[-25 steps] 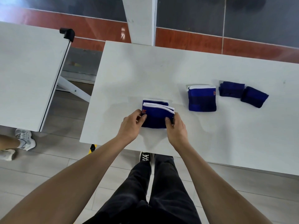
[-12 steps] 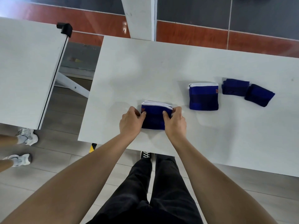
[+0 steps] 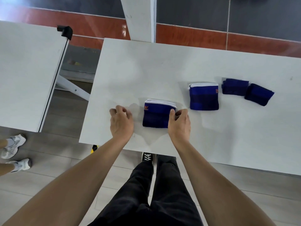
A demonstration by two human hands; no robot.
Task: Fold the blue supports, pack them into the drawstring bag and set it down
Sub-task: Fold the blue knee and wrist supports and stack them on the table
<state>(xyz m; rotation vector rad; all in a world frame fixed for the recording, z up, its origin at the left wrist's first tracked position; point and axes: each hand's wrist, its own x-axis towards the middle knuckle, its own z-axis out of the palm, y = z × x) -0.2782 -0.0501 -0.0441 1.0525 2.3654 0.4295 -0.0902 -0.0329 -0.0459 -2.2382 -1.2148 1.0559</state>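
A folded blue support (image 3: 157,115) with white edging lies near the front edge of the white table (image 3: 162,66). My right hand (image 3: 179,123) pinches its right edge with thumb and fingers. My left hand (image 3: 121,123) hovers just left of it, fingers loosely curled, holding nothing and not touching it. A second folded blue support (image 3: 204,97) lies to the right. Two smaller dark blue folded pieces (image 3: 234,87) (image 3: 259,94) lie further right. No drawstring bag is in view.
A second white table (image 3: 27,75) stands to the left across a gap, with a black corner cap (image 3: 65,31). Another person's feet in white trainers (image 3: 13,147) are on the floor at the left. A white post (image 3: 138,18) rises behind the table.
My left hand has let go of the folded support and moved away to the left. My right hand stays on its right edge. The fold now lies flat.
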